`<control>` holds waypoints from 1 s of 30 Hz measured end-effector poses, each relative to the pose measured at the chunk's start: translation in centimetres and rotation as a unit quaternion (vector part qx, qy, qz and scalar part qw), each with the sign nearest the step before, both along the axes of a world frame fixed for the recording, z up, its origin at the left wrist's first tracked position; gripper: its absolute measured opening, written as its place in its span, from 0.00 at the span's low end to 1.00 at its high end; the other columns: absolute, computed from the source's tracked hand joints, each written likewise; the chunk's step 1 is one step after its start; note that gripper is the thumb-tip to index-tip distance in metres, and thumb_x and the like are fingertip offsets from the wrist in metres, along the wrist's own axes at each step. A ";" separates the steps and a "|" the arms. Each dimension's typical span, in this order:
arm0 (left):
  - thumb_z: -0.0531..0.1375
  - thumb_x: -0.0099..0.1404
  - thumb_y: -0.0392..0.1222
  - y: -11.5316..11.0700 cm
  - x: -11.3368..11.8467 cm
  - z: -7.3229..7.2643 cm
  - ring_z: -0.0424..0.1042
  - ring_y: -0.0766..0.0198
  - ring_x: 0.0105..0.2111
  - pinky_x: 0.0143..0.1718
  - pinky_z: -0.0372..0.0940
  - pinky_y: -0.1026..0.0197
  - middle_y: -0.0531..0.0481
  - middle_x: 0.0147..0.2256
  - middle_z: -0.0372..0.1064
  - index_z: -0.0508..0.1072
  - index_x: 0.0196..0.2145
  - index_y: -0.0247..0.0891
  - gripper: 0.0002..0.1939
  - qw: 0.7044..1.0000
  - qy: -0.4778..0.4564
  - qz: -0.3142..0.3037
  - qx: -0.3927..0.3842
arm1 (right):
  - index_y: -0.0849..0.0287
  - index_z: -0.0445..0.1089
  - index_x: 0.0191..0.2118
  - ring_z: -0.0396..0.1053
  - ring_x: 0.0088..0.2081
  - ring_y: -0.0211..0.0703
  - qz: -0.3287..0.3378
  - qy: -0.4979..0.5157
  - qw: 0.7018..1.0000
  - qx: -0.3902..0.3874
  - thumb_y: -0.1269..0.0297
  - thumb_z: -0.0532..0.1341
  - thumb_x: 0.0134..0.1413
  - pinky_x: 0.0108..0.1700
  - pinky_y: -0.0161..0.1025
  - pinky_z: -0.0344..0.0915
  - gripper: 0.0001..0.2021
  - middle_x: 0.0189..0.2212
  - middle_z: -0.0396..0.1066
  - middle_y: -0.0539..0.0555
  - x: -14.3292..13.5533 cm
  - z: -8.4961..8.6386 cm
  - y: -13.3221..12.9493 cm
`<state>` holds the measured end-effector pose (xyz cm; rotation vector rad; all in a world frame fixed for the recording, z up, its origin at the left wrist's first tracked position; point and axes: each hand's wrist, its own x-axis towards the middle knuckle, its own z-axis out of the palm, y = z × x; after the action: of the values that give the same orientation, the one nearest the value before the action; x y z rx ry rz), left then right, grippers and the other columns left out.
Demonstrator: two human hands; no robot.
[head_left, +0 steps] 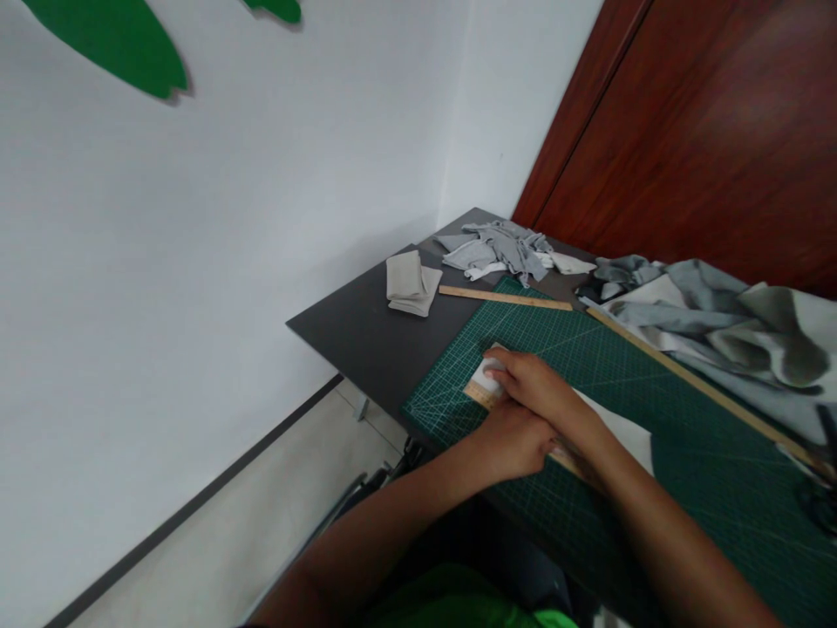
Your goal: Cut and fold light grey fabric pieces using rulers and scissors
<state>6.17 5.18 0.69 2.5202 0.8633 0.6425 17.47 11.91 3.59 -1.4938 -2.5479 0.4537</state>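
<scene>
A wooden ruler (480, 395) lies slantwise over a white fabric piece (631, 439) on the green cutting mat (451, 388). My left hand (516, 440) is bunched over the ruler and presses on it, its fingertips partly hidden beneath the right forearm. Crossing above it, my right hand (520, 375) is closed near the ruler's far end, over the white fabric. Its thumb and fingers are curled together, and what they hold is too small or hidden to make out.
Folded beige cloth (409, 281) sits on the dark table (357, 323). Beyond the mat are a second wooden ruler (503, 298) and grey scraps (500, 249). A long wooden ruler (693, 378) borders piled fabric (745, 323) on the right. Dark-handled scissors (817, 501) lie at the right edge.
</scene>
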 end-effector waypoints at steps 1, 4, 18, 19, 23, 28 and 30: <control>0.61 0.70 0.38 0.0 0.0 0.0 0.72 0.44 0.57 0.60 0.65 0.42 0.37 0.52 0.77 0.79 0.51 0.34 0.14 1.000 0.003 -0.001 -0.003 | 0.57 0.68 0.61 0.76 0.48 0.53 -0.005 0.017 1.000 0.002 0.61 0.56 0.68 0.51 0.44 0.68 0.19 0.48 0.79 0.61 0.0 0.1 -0.2; 0.63 0.70 0.38 0.1 -0.1 0.0 0.70 0.47 0.58 0.63 0.62 0.43 0.41 0.52 0.77 0.80 0.49 0.37 0.11 1.000 0.001 -0.009 -0.013 | 0.61 0.61 0.63 0.74 0.48 0.52 -0.037 0.093 0.995 0.001 0.61 0.56 0.67 0.52 0.45 0.67 0.22 0.50 0.76 0.62 0.5 0.8 -0.7; 0.62 0.68 0.34 0.8 -0.1 0.7 0.64 0.49 0.60 0.66 0.55 0.39 0.44 0.50 0.74 0.77 0.36 0.40 0.04 1.000 -0.012 0.001 -0.019 | 0.52 0.68 0.56 0.77 0.34 0.40 -0.028 0.393 0.912 -0.113 0.54 0.53 0.73 0.39 0.40 0.75 0.14 0.37 0.78 0.51 3.3 6.3 -6.3; 0.62 0.68 0.34 0.8 0.0 0.8 0.63 0.48 0.61 0.66 0.54 0.38 0.44 0.53 0.73 0.77 0.36 0.40 0.04 1.000 -0.010 0.005 -0.019 | 0.51 0.68 0.55 0.78 0.34 0.41 -0.044 0.421 0.899 -0.115 0.51 0.55 0.71 0.39 0.40 0.75 0.15 0.36 0.78 0.50 4.0 5.5 -6.7; 0.62 0.69 0.34 0.8 0.0 1.0 0.59 0.46 0.67 0.69 0.50 0.35 0.46 0.58 0.70 0.77 0.36 0.40 0.04 0.999 0.023 0.006 -0.026 | 0.54 0.68 0.45 0.76 0.27 0.39 -0.152 0.497 0.851 -0.074 0.44 0.62 0.65 0.32 0.39 0.74 0.18 0.31 0.77 0.50 9.3 1.8 -7.7; 0.62 0.69 0.34 0.9 0.1 1.1 0.57 0.45 0.68 0.70 0.51 0.35 0.46 0.59 0.69 0.77 0.34 0.39 0.05 0.999 0.031 0.014 -0.027 | 0.56 0.68 0.40 0.73 0.25 0.39 -0.189 0.505 0.832 -0.128 0.40 0.68 0.56 0.26 0.36 0.67 0.23 0.32 0.76 0.51 15.5 -0.2 -7.6; 0.62 0.69 0.34 0.8 0.1 1.1 0.57 0.44 0.68 0.70 0.51 0.34 0.46 0.58 0.69 0.78 0.35 0.40 0.06 0.999 0.036 0.019 -0.016 | 0.56 0.69 0.38 0.71 0.28 0.39 -0.175 0.489 0.844 -0.132 0.40 0.68 0.56 0.28 0.35 0.66 0.22 0.33 0.75 0.51 16.4 -0.3 -7.3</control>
<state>6.29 5.97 1.79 2.5162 0.9405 0.5484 33.91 4.61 3.25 -1.2552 -1.4237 1.1679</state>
